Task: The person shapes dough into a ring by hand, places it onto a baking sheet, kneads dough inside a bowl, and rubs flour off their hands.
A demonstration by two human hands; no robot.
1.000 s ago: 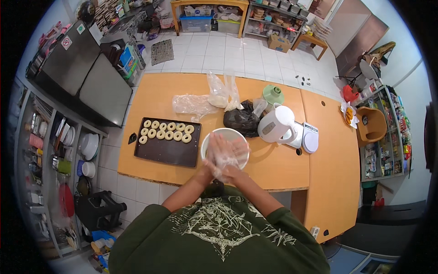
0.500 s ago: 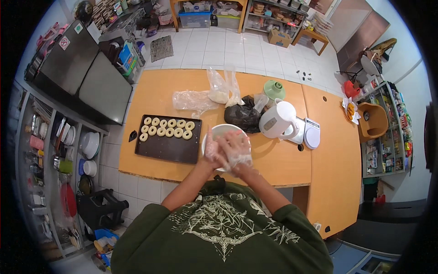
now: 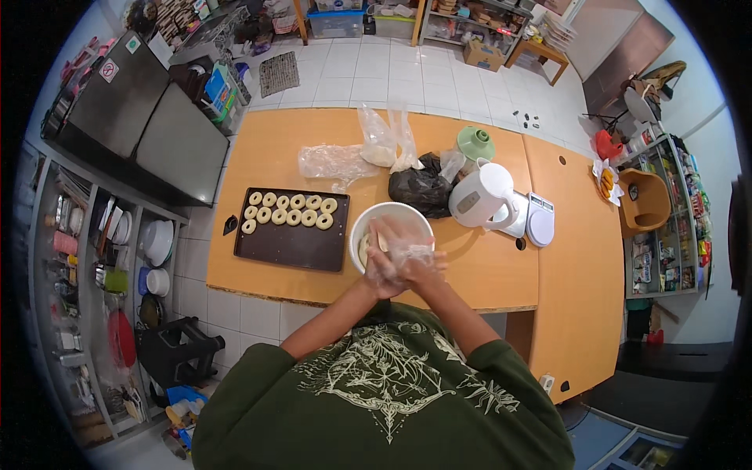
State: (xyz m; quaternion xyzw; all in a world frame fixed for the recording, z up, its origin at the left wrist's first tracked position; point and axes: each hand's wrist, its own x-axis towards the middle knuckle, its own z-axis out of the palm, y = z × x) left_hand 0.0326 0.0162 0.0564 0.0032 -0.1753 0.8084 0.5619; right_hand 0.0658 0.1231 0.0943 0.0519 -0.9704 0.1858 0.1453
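Over the white bowl (image 3: 428,229), my left hand (image 3: 382,265) and my right hand (image 3: 413,252) are pressed together, palm against palm, blurred by motion. A thin clear film, like a plastic glove, covers the right hand. Whatever lies between the palms is hidden. Pale dough (image 3: 363,247) shows inside the bowl at its left side. Left of the bowl, a dark baking tray (image 3: 294,249) carries several raw dough rings (image 3: 294,201) in rows toward its far side; its near part is bare.
Behind the bowl lie a black plastic bag (image 3: 419,189), clear bags with white powder (image 3: 379,153) and a flattened clear bag (image 3: 333,163). A white electric kettle (image 3: 479,197), a green lidded container (image 3: 475,143) and a kitchen scale (image 3: 540,223) stand to the right on the wooden table (image 3: 462,274).
My hands have shifted from raised, spread fingers to a closer, crossed clasp nearer the bowl's near rim. More of the bowl's inside and the dough in it shows now.
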